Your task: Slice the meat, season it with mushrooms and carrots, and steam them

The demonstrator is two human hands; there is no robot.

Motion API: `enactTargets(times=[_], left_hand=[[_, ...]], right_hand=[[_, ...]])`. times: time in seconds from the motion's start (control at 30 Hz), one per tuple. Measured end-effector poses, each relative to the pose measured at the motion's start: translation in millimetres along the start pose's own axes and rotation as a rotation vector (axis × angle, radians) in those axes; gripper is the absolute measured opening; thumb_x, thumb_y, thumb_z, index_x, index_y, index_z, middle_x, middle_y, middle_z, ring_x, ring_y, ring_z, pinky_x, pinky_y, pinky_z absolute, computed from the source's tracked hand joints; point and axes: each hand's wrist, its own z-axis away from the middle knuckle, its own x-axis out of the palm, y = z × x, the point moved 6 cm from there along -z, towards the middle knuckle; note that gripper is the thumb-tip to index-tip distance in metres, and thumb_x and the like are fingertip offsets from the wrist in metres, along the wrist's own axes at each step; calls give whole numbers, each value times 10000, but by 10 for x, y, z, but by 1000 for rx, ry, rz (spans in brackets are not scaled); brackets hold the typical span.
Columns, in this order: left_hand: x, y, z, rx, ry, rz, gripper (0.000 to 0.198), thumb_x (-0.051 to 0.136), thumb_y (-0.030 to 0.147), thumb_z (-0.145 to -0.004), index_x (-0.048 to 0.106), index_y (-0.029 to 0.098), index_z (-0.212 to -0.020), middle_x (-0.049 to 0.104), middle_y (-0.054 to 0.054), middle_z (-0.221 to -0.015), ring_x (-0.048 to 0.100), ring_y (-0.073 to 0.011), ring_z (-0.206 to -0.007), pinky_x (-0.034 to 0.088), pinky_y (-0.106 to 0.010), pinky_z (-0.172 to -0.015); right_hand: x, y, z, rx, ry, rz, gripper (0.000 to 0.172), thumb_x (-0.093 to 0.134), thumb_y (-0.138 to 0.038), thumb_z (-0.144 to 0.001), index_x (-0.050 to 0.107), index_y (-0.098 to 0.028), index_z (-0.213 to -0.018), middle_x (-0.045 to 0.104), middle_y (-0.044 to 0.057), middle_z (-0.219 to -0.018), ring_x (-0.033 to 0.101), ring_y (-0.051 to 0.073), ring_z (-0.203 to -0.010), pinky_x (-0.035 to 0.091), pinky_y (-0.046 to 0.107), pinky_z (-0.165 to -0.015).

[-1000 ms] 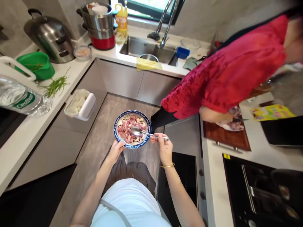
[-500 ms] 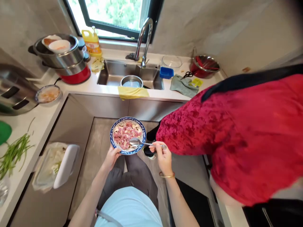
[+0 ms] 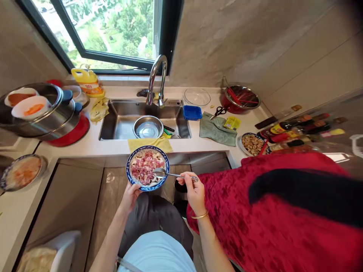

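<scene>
My left hand (image 3: pixel 132 195) grips the near left rim of a blue-and-white plate (image 3: pixel 166 174), holding it up in front of my body, close to the counter's front edge. On the plate lie pieces of raw pink meat (image 3: pixel 144 166) with pale slices that look like mushroom. Between the thumb and fingers of my right hand (image 3: pixel 194 190) is the handle of a metal spoon (image 3: pixel 177 175). The spoon's bowl rests at the right side of the food. A gold bangle circles my right wrist.
A person in red clothing (image 3: pixel 269 204) stands close on my right. Ahead is a sink (image 3: pixel 119 117) with a metal bowl (image 3: pixel 148 127) in it and a yellow cloth (image 3: pixel 150 144) over its front edge. A stacked steamer (image 3: pixel 53 124) stands left; several bottles (image 3: pixel 292 128) and scissors (image 3: pixel 219 111) are right.
My view has tilted up and turned right, bringing the bottles and a dish of brown pieces into sight. The plate is nearer the counter. The person in red appears closer on my right.
</scene>
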Motion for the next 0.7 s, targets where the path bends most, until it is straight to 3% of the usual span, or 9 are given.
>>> enactTargets(times=[0.23,0.43,0.53,0.6,0.67,0.7], left_hand=[[497,488,-1112,-80,-95,-96,514,694,196,-624,554,214,-1118,672,-26,-985,646,-174,-843,536,-301,-764],[887,805,-1843,-169,-152,-175,493,699,187,-591,571,196,-1067,673,-17,-916,643,-179,-843,539,-296,-732],[922,869,-2057,-180,-120,-204,503,691,200,-595,564,205,-1081,683,-17,-971,649,-189,-890,539,-311,-765],[856,881,-2124,-180,-76,-203,513,692,219,-599,563,211,-1095,686,-21,-1014,650,-204,-925,540,-327,-786],[748,883,-2127,-175,-17,-196,522,700,230,-594,572,216,-1100,691,-24,-1014,650,-223,-950,544,-340,-791],[689,883,-2107,-169,21,-192,530,705,232,-588,576,219,-1102,694,-23,-1002,650,-232,-960,547,-345,-793]], right_hand=[[94,318,-985,109,209,-151,285,518,-455,-898,615,-187,-896,690,38,-710,646,162,-612,537,299,-598],[145,221,-1434,57,374,-33,268,513,-433,-907,621,-188,-911,703,49,-804,664,163,-699,544,309,-682],[73,256,-1644,52,489,-37,258,492,-415,-920,603,-184,-945,699,56,-837,665,162,-720,543,321,-713],[14,414,-1886,62,562,-53,280,468,-427,-927,583,-178,-985,698,65,-859,665,163,-730,542,330,-723],[64,715,-2257,102,514,-47,326,466,-457,-915,575,-169,-1018,697,82,-898,667,168,-770,541,332,-736],[154,917,-2479,143,431,-36,349,470,-474,-904,578,-165,-1024,696,89,-913,668,171,-790,541,330,-739]])
